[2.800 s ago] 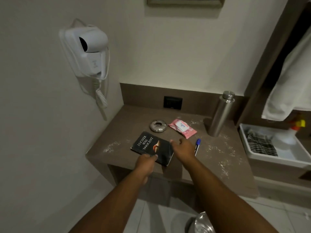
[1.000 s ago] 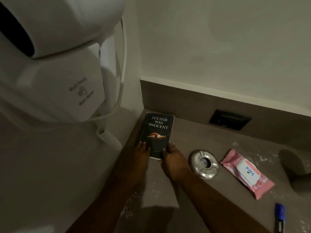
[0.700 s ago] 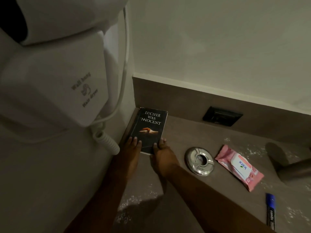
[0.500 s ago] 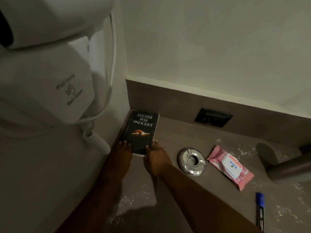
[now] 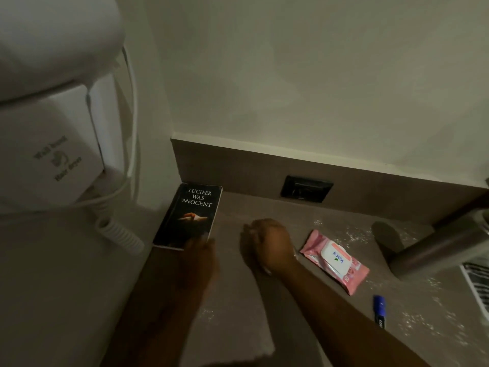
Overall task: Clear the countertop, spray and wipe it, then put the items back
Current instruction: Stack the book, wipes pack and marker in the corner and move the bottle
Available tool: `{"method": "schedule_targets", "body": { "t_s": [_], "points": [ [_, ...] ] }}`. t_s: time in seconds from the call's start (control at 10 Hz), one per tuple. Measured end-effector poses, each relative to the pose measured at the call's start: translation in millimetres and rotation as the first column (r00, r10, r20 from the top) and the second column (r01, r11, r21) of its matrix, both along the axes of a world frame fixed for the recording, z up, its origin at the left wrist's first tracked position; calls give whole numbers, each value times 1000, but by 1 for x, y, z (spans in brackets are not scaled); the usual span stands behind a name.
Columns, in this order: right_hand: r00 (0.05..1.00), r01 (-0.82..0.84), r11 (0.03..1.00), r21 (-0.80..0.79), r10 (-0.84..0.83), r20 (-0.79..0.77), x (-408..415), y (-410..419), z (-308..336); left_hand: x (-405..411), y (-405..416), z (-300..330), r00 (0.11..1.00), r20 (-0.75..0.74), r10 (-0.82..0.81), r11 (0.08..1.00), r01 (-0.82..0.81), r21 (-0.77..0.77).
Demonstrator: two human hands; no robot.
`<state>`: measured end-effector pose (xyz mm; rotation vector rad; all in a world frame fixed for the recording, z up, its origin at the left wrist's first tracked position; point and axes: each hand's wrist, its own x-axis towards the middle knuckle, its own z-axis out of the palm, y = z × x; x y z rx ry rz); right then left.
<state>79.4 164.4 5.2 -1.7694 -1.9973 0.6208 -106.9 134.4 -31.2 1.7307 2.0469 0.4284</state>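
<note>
A dark book (image 5: pixel 190 215) lies flat in the back left corner of the brown countertop (image 5: pixel 238 313), against the side wall. My left hand (image 5: pixel 198 258) rests just in front of it, fingertips touching its near right corner. My right hand (image 5: pixel 267 242) is curled down over the round metal ashtray, which it hides except for a glint at its edge. Right of that hand lie a pink wipes pack (image 5: pixel 334 259) and a blue marker (image 5: pixel 379 311). White crumbs or powder are scattered over the counter.
A white wall-mounted hair dryer (image 5: pixel 53 128) with a coiled cord hangs close at the left. A black socket (image 5: pixel 307 188) sits in the backsplash. A steel bottle (image 5: pixel 436 247) stands at the right, and a striped cloth (image 5: pixel 479 282) shows at the frame's right edge.
Both hands slid the book into the back left corner. The right hand has since left the book and moved right onto the ashtray; the left hand has drawn back a little.
</note>
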Motion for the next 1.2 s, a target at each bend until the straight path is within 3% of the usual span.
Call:
{"method": "schedule_targets", "body": {
  "t_s": [0.1,0.2,0.3,0.4,0.5,0.6,0.8,0.9,1.0,1.1,1.2],
  "points": [
    [959,220,964,-152,-184,216,56,-7,-2,68,-17,19,991,120,-56,997,63,-51],
    [940,316,893,-320,-250,231,70,-17,-9,104,-19,31,976,211,45,982,-5,-187],
    [930,350,871,-345,-281,235,62,-22,-18,112,-8,17,930,325,172,957,-80,-278],
    [935,354,880,-318,-343,92,47,-15,-19,99,11,-11,835,448,320,927,-179,-329],
    [929,337,894,-296,-367,-53,25,9,-15,78,40,-16,794,474,380,913,-238,-332],
    [928,309,907,-287,-353,-119,1,47,-12,63,70,13,741,501,447,887,-298,-352],
    [922,302,890,-341,-363,-131,-27,88,-22,42,117,5,778,439,448,892,-363,-268],
    [888,284,876,-389,-393,-238,-31,93,-25,36,123,9,808,414,419,906,-343,-247],
    [849,341,868,-361,-449,-277,-25,97,-49,27,123,11,746,496,445,895,-352,-274],
    [698,333,820,-465,-546,-464,-5,79,-49,26,109,8,750,483,452,892,-371,-260],
    [684,413,830,-376,-555,-474,19,55,-9,47,82,4,696,561,447,894,-362,-264]
  ]
}}
